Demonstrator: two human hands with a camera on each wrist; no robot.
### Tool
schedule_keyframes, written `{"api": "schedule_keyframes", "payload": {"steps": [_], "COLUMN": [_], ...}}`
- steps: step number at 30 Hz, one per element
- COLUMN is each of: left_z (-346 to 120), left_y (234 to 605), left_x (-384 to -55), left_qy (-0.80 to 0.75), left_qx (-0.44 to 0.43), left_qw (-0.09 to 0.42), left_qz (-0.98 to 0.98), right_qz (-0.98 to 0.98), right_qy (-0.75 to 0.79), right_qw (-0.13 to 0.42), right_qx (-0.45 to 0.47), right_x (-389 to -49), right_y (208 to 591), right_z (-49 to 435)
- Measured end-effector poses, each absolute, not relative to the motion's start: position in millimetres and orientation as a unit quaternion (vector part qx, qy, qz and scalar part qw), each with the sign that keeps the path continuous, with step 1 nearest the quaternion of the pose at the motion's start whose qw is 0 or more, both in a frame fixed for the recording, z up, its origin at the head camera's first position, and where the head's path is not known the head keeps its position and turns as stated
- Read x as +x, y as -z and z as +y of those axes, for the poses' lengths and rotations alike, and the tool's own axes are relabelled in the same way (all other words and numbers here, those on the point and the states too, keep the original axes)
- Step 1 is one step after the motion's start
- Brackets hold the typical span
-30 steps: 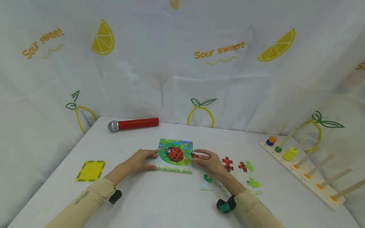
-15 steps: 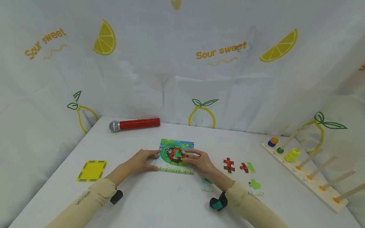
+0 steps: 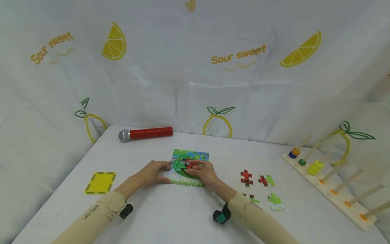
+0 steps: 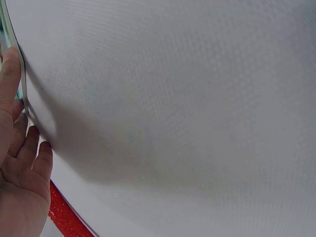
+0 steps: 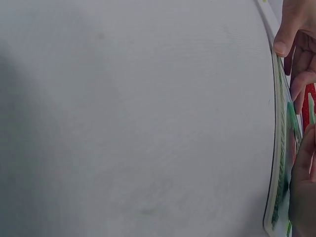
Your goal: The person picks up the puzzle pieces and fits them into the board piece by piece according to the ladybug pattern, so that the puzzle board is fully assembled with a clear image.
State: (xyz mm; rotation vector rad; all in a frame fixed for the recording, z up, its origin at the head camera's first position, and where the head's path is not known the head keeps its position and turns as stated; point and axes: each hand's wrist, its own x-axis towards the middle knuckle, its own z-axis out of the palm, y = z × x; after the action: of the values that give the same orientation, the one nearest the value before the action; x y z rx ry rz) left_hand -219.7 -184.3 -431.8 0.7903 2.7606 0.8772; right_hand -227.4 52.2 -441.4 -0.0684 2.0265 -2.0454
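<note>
A square ladybug puzzle board (image 3: 186, 182) with a green and blue picture lies mid-table. My left hand (image 3: 154, 172) holds its left side, thumb at the near corner and fingers farther up the edge. Over the picture, my right hand (image 3: 201, 172) pinches a small jigsaw piece, whose thin pale-green edge (image 5: 312, 106) shows in the right wrist view. That hand hides much of the ladybug. Only the left hand's fingers (image 4: 43, 160) and a sliver of the board show in the left wrist view.
Loose jigsaw pieces lie to the right, among them a red one (image 3: 246, 178) and a green one (image 3: 275, 202); the right forearm partly covers others. A red toy microphone (image 3: 149, 133) lies at the back, a yellow square (image 3: 100, 183) at left, a wooden peg rack (image 3: 327, 190) at right.
My right hand has moved left with the jigsaw piece, from the board's right edge to over the ladybug. The left hand stays at the board's left edge.
</note>
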Motion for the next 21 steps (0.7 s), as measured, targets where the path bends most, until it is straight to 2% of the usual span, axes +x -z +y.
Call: {"api": "schedule_keyframes", "payload": {"steps": [16, 21], "left_z": [-183, -182], "left_y": [432, 431], "left_x": [-219, -220], "left_qy": [-0.296, -0.297], "left_qx": [0.251, 0.242], "left_qw": [0.079, 0.084], "left_qz": [0.918, 0.92], "right_qz": [0.736, 0.785], "right_qy": [0.663, 0.608], "right_qw": [0.13, 0.112], "right_qx": [-0.038, -0.031], "right_x": [-236, -240], "right_y": [435, 434], "right_z": [34, 31]}}
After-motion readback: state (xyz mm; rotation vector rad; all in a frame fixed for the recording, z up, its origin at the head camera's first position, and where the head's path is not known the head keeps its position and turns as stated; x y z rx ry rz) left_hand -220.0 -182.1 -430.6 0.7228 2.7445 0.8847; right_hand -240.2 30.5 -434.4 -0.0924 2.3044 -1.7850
